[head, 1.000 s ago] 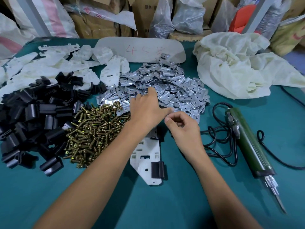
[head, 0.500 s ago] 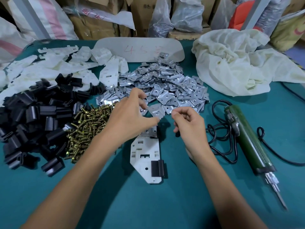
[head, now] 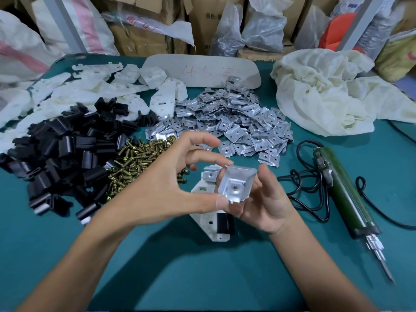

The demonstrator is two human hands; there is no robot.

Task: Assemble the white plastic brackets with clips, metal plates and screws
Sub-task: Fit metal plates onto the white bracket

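A shiny metal plate [head: 236, 185] with a centre hole is held up between both hands above the table. My left hand [head: 171, 188] pinches its left edge with thumb and forefinger. My right hand [head: 263, 203] cups it from behind and below, thumb on its right edge. Under the hands lies a white plastic bracket [head: 208, 221] with a black clip [head: 224, 222] fitted on it and a metal plate [head: 210, 173] at its far end. Piles lie beyond: metal plates [head: 236, 122], brass screws [head: 137, 163], black clips [head: 67, 145], white brackets [head: 90, 91].
A green electric screwdriver [head: 346, 190] with a coiled black cable lies at the right on the teal table [head: 202, 278]. A crumpled cream cloth bag [head: 333, 95] sits at the back right. A pale oval board [head: 202, 68] lies at the back. Cardboard boxes and sacks line the rear.
Both hands have drawn back from the plate pile toward me and risen. One metal plate has come with them and is now held up between the two hands.
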